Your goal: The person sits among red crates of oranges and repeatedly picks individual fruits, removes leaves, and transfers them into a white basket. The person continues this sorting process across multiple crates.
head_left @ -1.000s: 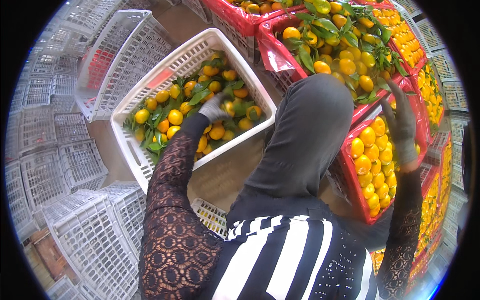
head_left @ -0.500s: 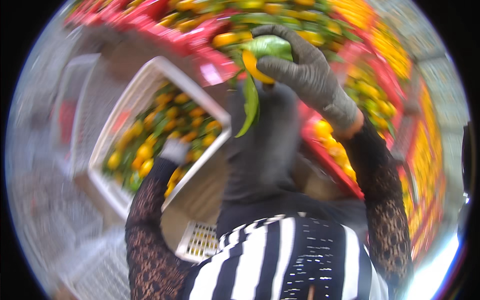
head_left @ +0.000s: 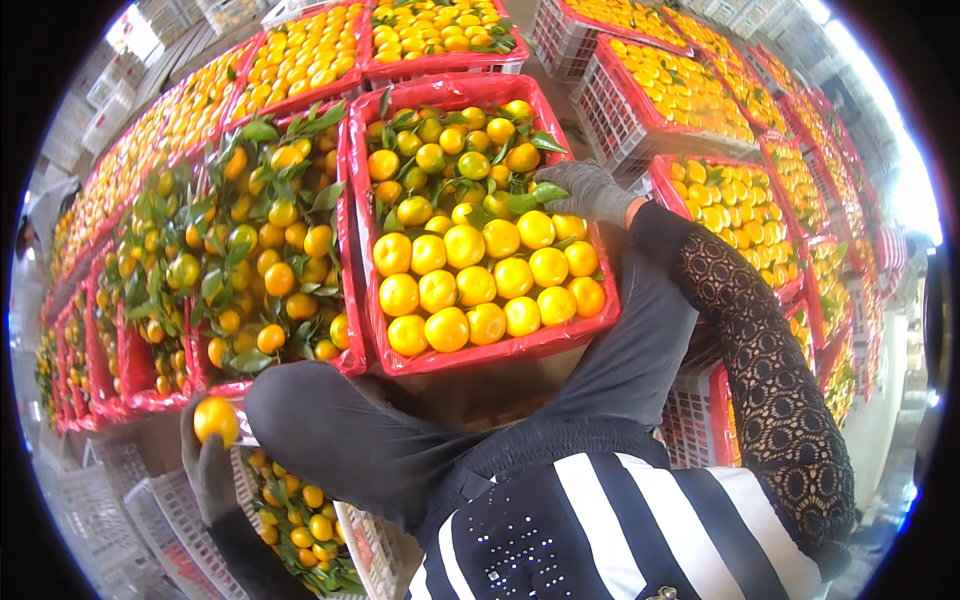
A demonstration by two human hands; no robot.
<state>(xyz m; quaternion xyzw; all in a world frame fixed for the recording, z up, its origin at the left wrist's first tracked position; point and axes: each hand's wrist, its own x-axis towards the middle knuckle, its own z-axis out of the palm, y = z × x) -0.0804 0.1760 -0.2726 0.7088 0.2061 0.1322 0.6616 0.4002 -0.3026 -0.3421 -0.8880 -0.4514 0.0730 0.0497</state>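
The person's left hand, in a dark grey glove, is curled around a single orange mandarin, fingers closed under it so the fruit sits on top of the grip, clear of leaves. It is held low at the person's left, just above the white lattice crate that already carries a loose layer of small mandarins and a few leaves; that spot suits fruit being carried between crates. The right hand, also gloved, reaches forward across the far right edge of the red crate straight ahead, palm down, fingers spread and bent onto the fruit and a green leaf there; whether it has actually closed on anything cannot be told, since the fingertips are sunk among the fruit. In that red crate the near half holds clean yellow mandarins laid in neat rows, while the far half is a jumble with leaves left on, which looks like sorted and unsorted fruit kept apart. The right arm, in a black lace sleeve, is stretched out nearly straight, the left bent tight beside the raised knee. More red crates of fruit crowd around.
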